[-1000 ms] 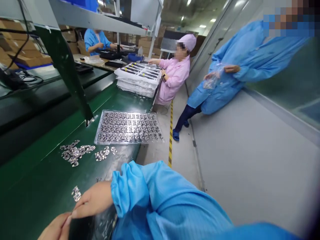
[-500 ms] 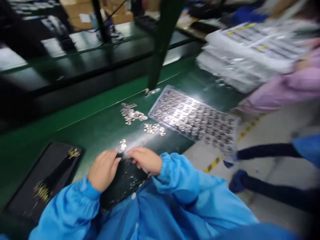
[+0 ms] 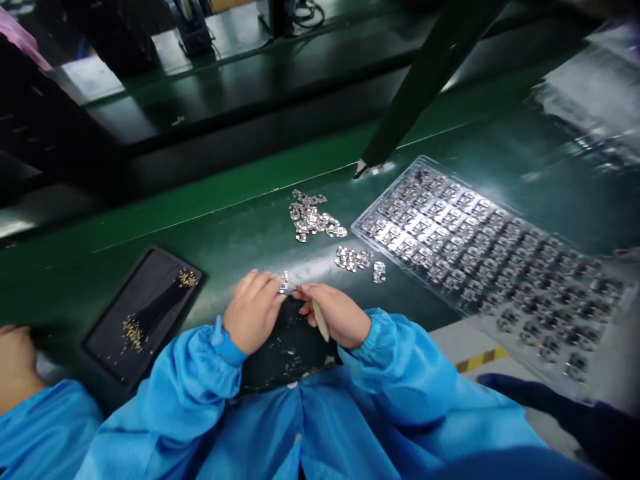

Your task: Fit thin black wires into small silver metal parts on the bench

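My left hand (image 3: 254, 308) is closed, pinching a small silvery circuit board (image 3: 283, 282) between thumb and fingers just above the green bench. My right hand (image 3: 334, 312) grips a pale-handled tool (image 3: 320, 321), whose thin metal tip reaches toward the board; I cannot tell whether it touches. Farther back on the bench lie a loose pile of similar boards (image 3: 311, 217) and a smaller cluster (image 3: 353, 259). A single board (image 3: 379, 272) sits just right of that cluster.
A clear plastic tray (image 3: 480, 233) with rows of boards stands at right, overhanging the bench edge. At left is a black tray (image 3: 155, 320) with tiny gold pins. A green post (image 3: 425, 93) rises behind. Another person's hand (image 3: 17, 363) is at far left.
The view has swung left and steadied, so bench items appear farther right. My hands remain together at the board; the tool in my right hand now shows clearly. Another person's hand has appeared at left.
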The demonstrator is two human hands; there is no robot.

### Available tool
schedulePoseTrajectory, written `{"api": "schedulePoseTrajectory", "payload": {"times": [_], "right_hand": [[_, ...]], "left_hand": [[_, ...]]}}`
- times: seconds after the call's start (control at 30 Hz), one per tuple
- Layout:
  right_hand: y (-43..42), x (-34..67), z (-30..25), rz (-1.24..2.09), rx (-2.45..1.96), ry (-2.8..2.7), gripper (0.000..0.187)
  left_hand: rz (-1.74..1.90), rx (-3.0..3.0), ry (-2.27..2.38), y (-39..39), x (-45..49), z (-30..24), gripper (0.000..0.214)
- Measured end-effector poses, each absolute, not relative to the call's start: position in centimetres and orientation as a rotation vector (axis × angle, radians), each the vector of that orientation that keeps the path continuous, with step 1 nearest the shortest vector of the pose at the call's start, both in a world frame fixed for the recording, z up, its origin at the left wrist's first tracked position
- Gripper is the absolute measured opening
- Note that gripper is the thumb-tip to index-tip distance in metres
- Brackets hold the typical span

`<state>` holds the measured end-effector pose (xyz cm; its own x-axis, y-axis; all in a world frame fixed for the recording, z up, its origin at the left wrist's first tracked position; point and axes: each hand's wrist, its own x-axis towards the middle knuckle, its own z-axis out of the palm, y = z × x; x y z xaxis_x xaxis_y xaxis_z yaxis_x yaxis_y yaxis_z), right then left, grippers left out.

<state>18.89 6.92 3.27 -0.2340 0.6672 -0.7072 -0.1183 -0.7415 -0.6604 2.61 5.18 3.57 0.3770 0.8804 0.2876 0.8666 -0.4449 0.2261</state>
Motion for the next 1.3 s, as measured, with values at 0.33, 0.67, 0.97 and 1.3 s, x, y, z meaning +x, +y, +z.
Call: {"api": "schedulePoseTrajectory", "payload": {"times": [0.33, 0.67, 0.97, 1.3], "right_hand": [[7.0, 18.3, 3.8, 2.149, -1.524, -0.797, 0.025], [6.7, 18.3, 3.5, 2.136, -1.540, -0.877, 0.028], [6.7, 19.0, 4.8, 2.165, -1.604, -1.264, 0.031], [6.6, 19.6, 5.9, 2.088, -1.569, -1.407, 0.025]], "left_hand": [[0.463, 2.261, 1.512, 5.7, 3.1, 2.8, 0.023], [0.559, 2.380, 1.491, 5.5, 2.9, 3.1, 0.018], [0.589, 2.881, 1.314, 3.9, 2.4, 4.7, 0.015], [0.643, 2.671, 1.387, 4.0, 2.2, 5.0, 0.020]]}}
